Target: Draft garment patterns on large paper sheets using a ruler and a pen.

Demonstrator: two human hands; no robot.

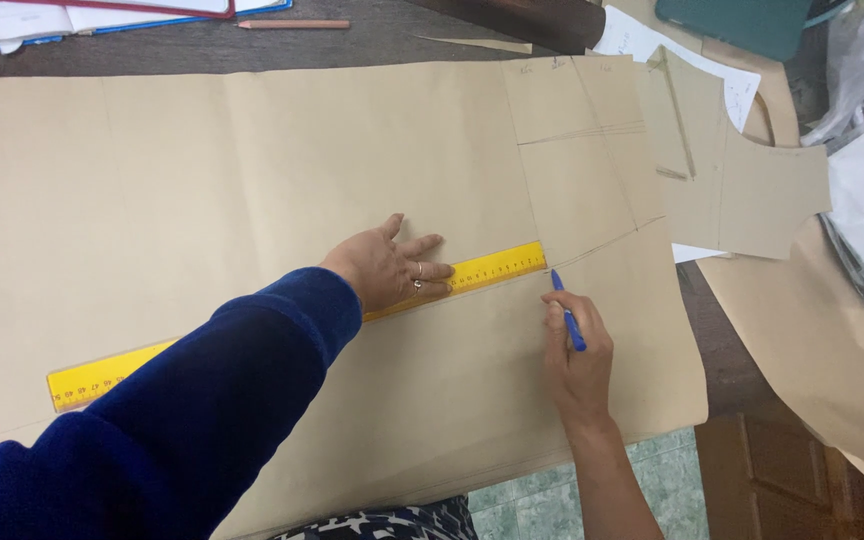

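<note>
Left hand on ruler, right hand with pen

The left arm wears a deep blue velvety sleeve that runs down to the wrist, and the left hand carries rings on two fingers (thin bands, one with a small stone). The right hand and its forearm are bare. Near the bottom edge shows dark patterned clothing.

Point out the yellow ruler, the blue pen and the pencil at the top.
yellow ruler (497,268), head view, on its bare right end.
blue pen (569,316), head view, on the barrel above the fingers.
pencil (292,24), head view, mid-shaft, lying on the table.
</note>
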